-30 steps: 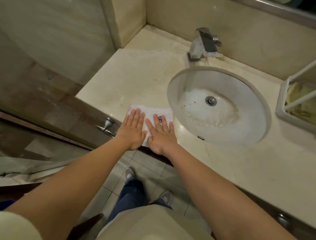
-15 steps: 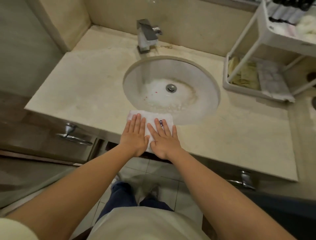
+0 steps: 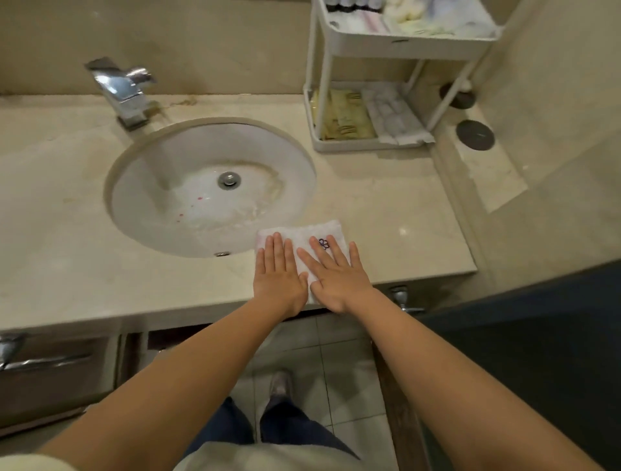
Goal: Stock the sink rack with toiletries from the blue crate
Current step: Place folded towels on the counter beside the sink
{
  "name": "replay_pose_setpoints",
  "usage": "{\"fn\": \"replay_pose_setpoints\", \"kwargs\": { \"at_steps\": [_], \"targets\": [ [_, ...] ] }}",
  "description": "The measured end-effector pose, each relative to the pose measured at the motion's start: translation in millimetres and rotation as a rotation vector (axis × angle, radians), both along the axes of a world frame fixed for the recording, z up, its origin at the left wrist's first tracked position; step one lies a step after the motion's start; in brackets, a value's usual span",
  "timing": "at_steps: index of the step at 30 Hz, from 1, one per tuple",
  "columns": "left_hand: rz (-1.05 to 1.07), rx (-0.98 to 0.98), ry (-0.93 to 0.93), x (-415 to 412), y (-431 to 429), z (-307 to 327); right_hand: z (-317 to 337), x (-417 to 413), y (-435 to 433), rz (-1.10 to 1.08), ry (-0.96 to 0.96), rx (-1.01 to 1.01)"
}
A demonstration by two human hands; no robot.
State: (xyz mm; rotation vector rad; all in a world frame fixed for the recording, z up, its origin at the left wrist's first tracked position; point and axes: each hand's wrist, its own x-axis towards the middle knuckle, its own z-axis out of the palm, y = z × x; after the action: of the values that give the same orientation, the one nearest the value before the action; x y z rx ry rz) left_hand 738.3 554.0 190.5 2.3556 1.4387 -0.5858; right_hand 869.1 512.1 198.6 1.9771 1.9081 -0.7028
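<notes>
Two hands lie flat on a folded white towel at the front of a bathroom counter (image 3: 386, 208).
The white two-tier rack (image 3: 403, 45) stands upright at the counter's back right, by the wall. Its top tier holds dark-capped bottles (image 3: 356, 4) and pale wrapped items. Its lower tier holds yellowish packets (image 3: 342, 117) on the left and white packets (image 3: 393, 114) on the right, lying lengthwise front to back. The towel (image 3: 302, 232) lies just right of the sink (image 3: 141, 188). The left hand (image 3: 279, 282) and right hand (image 3: 336, 279) rest on it, fingers straight, gripping nothing.
</notes>
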Motion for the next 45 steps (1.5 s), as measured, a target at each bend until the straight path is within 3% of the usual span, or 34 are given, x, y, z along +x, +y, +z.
{"fn": "replay_pose_setpoints", "kwargs": {
  "at_steps": [15,29,38,45],
  "targets": [
    [-0.114,-0.035,-0.049,150.3,-0.6,-3.1,3.7,141.9,-16.4,-0.157,-0.048,-0.022],
    [-0.071,-0.077,-0.023,253.8,-9.2,1.6,11.2,238.5,-11.5,-0.083,-0.239,-0.117],
    [-0.123,-0.124,-0.066,255.5,-1.5,4.5,11.3,241.0,-9.1,-0.110,-0.273,-0.113],
    [-0.413,-0.152,-0.172,212.2,38.9,23.4,20.4,193.1,-8.5,-0.429,-0.127,-0.092]
  ]
}}
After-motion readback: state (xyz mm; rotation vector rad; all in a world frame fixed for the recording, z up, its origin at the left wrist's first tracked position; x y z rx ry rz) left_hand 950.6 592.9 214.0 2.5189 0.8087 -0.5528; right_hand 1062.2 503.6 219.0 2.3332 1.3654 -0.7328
